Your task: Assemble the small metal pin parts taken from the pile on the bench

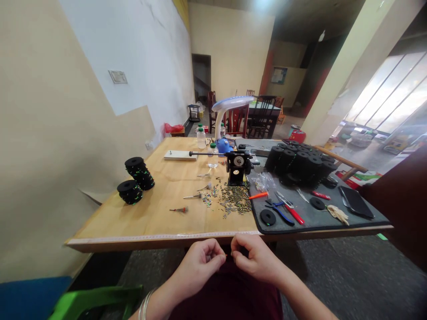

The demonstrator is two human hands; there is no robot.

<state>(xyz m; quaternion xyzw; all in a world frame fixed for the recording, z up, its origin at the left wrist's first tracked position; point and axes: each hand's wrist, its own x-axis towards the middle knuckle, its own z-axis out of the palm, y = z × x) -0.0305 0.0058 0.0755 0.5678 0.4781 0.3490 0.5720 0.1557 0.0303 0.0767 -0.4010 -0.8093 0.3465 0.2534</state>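
My left hand [207, 261] is closed in a pinch just in front of the table's near edge. A tiny orange piece [227, 254] shows at its thumb and fingertip, too small to name. Close beside it, my right hand [251, 258] is also pinched, its fingertips facing the left ones across a narrow gap; what it holds is hidden. Beyond the hands lies a scatter of small dark-and-yellow metallic pieces [235, 198], with small coloured beads [207, 200] to its left. A black clamp-like device with a round dial [238, 161] stands behind them.
Black foam spools [135, 171] stand at the left, and more spools [293, 162] crowd the grey mat [310, 186]. Pliers [282, 212], scissors [290, 206] and an orange pen-like tool [258, 195] lie there. Thin brush-like bundles [180, 210] rest on the table. A lamp [230, 104] rises behind.
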